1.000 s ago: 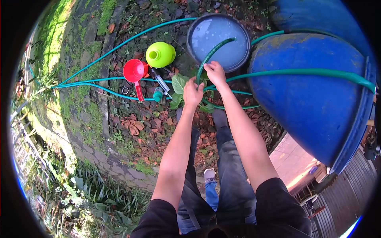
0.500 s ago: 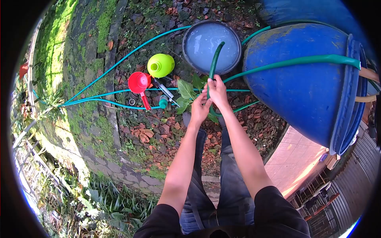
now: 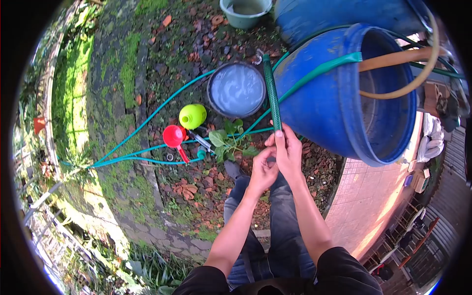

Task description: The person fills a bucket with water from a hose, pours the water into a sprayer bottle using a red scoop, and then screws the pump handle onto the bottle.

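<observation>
My right hand [image 3: 289, 153] grips a green braided garden hose [image 3: 271, 91], its thumb laid along the hose. The hose's free end points up and away, between a round basin of cloudy water [image 3: 237, 90] and a tilted blue barrel [image 3: 319, 69]. A small bright patch, perhaps water, shows beside the tip. Just below and left, my left hand [image 3: 264, 173] is closed with bent fingers against my right hand; whether hose lies inside it is hidden. A leafy plant [image 3: 227, 142] stands left of my hands.
On the ground to the left lie a yellow-green bottle [image 3: 192, 116], a red dipper [image 3: 173, 136] and a teal cap [image 3: 201, 153]. Thin teal hoses [image 3: 147, 129] cross the soil. A pale green tub [image 3: 246, 17] sits farther off. Pink tiles [image 3: 354, 196] lie to the right.
The hose end has swung from over the basin to its right and now stands straighter. Both hands have shifted right. The view has tilted, bringing the pale tub and the barrel's opening into sight.
</observation>
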`<state>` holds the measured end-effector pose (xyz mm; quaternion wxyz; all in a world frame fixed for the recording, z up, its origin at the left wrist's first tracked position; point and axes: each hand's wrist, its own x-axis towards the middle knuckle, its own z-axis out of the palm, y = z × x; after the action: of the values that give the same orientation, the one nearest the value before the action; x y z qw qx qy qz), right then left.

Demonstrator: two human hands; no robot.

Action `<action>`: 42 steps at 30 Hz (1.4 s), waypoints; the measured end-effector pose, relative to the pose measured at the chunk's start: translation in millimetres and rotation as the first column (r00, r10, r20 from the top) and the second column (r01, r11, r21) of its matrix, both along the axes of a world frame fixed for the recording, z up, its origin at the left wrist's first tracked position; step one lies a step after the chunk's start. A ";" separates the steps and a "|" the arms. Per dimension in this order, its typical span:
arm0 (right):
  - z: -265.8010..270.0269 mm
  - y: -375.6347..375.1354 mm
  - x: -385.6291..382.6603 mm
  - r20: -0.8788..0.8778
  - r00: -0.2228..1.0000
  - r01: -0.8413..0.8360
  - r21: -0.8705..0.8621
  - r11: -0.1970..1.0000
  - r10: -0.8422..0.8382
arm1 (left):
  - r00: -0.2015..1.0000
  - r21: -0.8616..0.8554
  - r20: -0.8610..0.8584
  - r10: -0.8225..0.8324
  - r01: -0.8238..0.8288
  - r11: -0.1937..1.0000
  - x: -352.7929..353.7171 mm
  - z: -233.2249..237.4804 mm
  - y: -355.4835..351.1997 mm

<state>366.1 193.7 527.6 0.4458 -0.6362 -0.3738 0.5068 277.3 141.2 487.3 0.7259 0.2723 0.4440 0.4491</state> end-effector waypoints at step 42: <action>167.2 106.5 285.7 0.668 0.739 0.088 0.025 0.996 -0.082 | 0.890 0.106 -0.296 -0.347 0.392 0.914 215.5 151.3 187.4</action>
<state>651.8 300.2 694.8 0.3023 -0.7938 -0.4769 0.2259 492.8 328.6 638.6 0.7061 0.4690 0.4407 0.2956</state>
